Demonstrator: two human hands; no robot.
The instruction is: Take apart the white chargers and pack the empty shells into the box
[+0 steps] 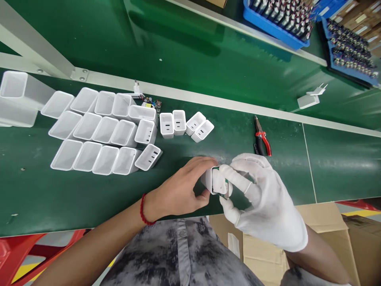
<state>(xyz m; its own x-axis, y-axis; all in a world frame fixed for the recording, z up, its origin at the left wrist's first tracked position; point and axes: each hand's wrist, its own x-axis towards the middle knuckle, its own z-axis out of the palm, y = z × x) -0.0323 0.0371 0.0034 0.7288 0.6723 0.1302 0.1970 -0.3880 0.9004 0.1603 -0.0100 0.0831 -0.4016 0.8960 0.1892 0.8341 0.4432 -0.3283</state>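
My left hand (180, 188), bare with a red cord at the wrist, grips a white plastic charger housing (207, 179) whose open end faces right. My right hand (264, 202) wears a white glove and pinches a small circuit board (226, 190) at that opening. Part of the board sits inside the housing mouth and part sticks out; white material covers its middle. How deep it goes is hidden. Just beyond my hands stand white housings with port slots (179, 123), in two pairs.
Rows of open white housings (107, 129) fill the bench's left side. A plug piece (136, 88) and a loose circuit board (156, 105) lie behind them. Red-handled pliers (262, 141) rest at right, before a white charger (308, 100). Blue trays (279, 33) occupy the shelf; cardboard (323, 218) lies below.
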